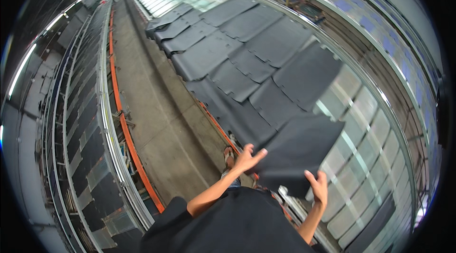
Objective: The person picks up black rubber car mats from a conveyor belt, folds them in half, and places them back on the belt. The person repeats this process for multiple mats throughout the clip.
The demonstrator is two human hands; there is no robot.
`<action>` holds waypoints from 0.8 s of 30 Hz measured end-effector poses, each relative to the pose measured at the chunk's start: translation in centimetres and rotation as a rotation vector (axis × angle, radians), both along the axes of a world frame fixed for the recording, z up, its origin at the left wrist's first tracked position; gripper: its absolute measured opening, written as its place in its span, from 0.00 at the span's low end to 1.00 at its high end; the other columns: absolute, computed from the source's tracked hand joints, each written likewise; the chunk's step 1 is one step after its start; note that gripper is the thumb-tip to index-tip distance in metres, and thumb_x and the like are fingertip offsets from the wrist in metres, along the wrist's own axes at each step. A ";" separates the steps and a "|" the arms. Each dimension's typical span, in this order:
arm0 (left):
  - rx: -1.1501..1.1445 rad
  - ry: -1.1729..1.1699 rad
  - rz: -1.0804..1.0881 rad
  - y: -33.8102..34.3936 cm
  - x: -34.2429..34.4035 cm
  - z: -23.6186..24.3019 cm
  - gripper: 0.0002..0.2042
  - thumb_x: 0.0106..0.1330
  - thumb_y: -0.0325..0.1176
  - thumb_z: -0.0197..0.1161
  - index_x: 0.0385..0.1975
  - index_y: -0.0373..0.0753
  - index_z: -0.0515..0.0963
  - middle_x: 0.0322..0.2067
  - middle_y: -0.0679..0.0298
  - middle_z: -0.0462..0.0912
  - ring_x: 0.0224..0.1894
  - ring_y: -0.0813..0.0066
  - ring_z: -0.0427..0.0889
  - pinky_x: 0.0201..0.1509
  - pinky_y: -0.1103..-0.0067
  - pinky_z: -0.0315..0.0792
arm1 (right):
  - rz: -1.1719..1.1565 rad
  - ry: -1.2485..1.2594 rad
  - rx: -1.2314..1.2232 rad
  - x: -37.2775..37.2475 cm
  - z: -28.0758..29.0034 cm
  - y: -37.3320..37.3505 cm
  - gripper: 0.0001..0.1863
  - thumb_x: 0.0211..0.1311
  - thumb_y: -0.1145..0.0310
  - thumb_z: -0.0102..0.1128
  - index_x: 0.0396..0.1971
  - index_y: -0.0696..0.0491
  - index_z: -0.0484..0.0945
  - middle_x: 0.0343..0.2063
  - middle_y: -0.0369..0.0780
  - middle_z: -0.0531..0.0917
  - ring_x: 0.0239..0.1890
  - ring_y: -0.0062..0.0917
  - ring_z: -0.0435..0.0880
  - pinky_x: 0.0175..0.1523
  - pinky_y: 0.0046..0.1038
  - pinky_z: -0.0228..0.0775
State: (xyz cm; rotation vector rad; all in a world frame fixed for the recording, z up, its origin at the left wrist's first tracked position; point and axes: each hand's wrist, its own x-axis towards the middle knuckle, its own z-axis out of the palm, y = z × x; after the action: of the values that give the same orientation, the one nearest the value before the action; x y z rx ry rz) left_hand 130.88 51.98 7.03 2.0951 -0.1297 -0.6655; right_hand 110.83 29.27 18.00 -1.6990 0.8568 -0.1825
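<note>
A dark grey fabric panel (299,141) lies on the long table in front of me, its near part drooping over the table's edge toward my body. My left hand (248,159) is at the panel's left edge, thumb and fingers apart. By the right near corner is my right hand (319,187), with its fingers spread and raised. Neither hand shows a clear grip on the fabric. Beyond it, several similar panels (282,42) lie in overlapping rows along the table. The bare table (375,134) to the right has a pale, glossy surface divided into rectangles.
A concrete aisle (152,106) runs along the table's left side, where my sandalled foot (229,155) shows. Across it stands another long table (88,158) with dark panels and an orange rail (124,132). A metal rail (375,87) follows my table's far side.
</note>
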 end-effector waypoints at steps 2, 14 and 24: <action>-0.103 0.520 -0.236 -0.2 2.6 -0.5 0.48 0.56 0.67 0.62 0.63 0.29 0.62 0.52 0.45 0.75 0.51 0.60 0.79 0.49 0.71 0.75 | -0.125 -0.062 0.056 1.6 3.8 0.6 0.15 0.57 0.63 0.68 0.37 0.55 0.74 0.29 0.29 0.69 0.31 0.15 0.68 0.38 0.22 0.64; -1.031 1.898 -0.545 -2.1 21.7 10.4 0.22 0.64 0.41 0.60 0.49 0.27 0.75 0.55 0.45 0.75 0.49 0.59 0.79 0.67 0.51 0.61 | -0.707 -0.469 -0.095 13.4 12.4 0.2 0.19 0.59 0.70 0.62 0.50 0.56 0.73 0.39 0.37 0.79 0.40 0.21 0.76 0.48 0.25 0.68; -1.028 1.168 -0.768 -23.3 38.9 20.0 0.19 0.72 0.31 0.49 0.60 0.33 0.63 0.59 0.45 0.70 0.59 0.38 0.72 0.62 0.50 0.69 | -0.535 -0.279 -0.126 24.4 13.7 -16.7 0.13 0.63 0.63 0.62 0.42 0.56 0.78 0.36 0.34 0.82 0.35 0.16 0.79 0.41 0.18 0.67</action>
State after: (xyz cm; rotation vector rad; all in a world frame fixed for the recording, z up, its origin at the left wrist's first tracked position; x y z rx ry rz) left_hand 169.79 28.66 27.01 0.4339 -0.4840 -1.7047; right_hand 135.18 12.57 31.69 -1.4783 1.0862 -0.8310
